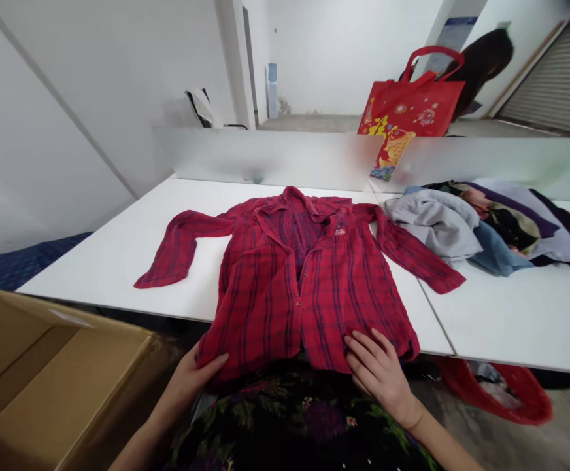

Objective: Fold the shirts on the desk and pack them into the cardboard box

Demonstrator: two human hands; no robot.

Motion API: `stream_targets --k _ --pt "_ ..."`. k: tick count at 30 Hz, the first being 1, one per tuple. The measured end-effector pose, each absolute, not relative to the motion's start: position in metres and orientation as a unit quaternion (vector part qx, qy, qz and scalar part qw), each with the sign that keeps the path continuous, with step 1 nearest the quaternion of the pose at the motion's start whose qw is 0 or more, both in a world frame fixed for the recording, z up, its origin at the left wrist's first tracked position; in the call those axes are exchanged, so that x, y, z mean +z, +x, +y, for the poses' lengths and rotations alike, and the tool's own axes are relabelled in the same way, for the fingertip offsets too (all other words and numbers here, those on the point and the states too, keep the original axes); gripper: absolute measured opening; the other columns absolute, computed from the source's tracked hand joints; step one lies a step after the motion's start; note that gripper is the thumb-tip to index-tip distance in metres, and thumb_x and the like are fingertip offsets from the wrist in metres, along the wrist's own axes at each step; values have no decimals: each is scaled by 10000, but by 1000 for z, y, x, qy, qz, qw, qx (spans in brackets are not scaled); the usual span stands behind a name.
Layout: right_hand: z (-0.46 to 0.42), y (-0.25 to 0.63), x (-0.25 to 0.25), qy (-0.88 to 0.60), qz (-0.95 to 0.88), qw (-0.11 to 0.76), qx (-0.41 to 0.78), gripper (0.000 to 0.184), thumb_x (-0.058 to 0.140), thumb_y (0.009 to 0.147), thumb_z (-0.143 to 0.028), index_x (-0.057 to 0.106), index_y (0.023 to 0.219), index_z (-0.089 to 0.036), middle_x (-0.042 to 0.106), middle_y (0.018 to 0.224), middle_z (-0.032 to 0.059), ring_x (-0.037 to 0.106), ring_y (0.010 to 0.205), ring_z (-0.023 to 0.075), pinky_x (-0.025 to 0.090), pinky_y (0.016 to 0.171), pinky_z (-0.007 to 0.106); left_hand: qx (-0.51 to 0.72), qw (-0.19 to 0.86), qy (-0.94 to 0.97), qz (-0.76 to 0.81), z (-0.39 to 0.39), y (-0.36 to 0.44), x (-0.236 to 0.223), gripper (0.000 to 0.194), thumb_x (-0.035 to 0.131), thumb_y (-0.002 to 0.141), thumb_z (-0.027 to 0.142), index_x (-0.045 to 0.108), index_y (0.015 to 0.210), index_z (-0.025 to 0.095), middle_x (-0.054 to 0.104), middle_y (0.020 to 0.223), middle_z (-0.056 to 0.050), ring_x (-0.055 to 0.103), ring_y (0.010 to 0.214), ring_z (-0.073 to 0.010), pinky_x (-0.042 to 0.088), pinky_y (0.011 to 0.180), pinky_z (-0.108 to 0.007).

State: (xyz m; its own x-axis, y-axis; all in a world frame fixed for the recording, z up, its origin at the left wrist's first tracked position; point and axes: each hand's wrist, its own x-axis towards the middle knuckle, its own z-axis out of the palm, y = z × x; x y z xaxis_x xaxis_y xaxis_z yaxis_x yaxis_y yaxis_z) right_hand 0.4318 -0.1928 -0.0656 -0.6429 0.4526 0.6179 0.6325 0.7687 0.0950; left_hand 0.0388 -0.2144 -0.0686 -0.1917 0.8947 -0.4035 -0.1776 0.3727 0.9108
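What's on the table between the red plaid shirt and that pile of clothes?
Nothing: the red plaid shirt's right sleeve reaches the clothes pile, head view.

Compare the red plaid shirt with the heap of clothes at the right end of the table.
The red plaid shirt lies spread flat, sleeves out; the heap of clothes is bunched. The shirt is one red garment; the heap mixes grey, blue, purple and black. The left hand and right hand touch the shirt's hem; the heap is untouched. Both rest on the white table.
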Motion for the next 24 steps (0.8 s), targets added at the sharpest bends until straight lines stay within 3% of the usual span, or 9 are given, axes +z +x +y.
stream_targets --k 12,15,20,24 --pt "-193 436 -85 -308 -901 265 -154 154 576 910 -100 662 996 -194 669 1257 56 497 1291 272 337 1091 563 448 534 341 631 -211 38 -69 632 886 507 447 699 1035 153 760 1025 -89 708 979 -314 569 928 -440" --pt "-193 439 -86 -297 -911 240 -155 152 540 946 -133 668 970 -211 670 1259 26 516 1256 245 363 1047 492 448 537 337 631 -213 36 -66 621 890 495 435 704 1021 160 761 1018 -81 706 974 -310 559 940 -445" --pt "-196 435 -75 -267 -930 216 -129 327 348 1027 -180 666 953 -205 706 1163 29 573 1111 197 383 952 420 429 579 346 601 -218 25 -76 540 868 557 390 715 1032 184 753 1041 -85 697 997 -308 539 950 -438" --pt "-191 432 -48 -257 -944 201 -50 269 393 1018 -219 655 958 -210 712 1102 28 590 1045 166 407 906 361 322 546 461 621 -212 2 -79 542 897 454 362 731 947 210 760 933 -63 692 930 -318 556 856 -392"
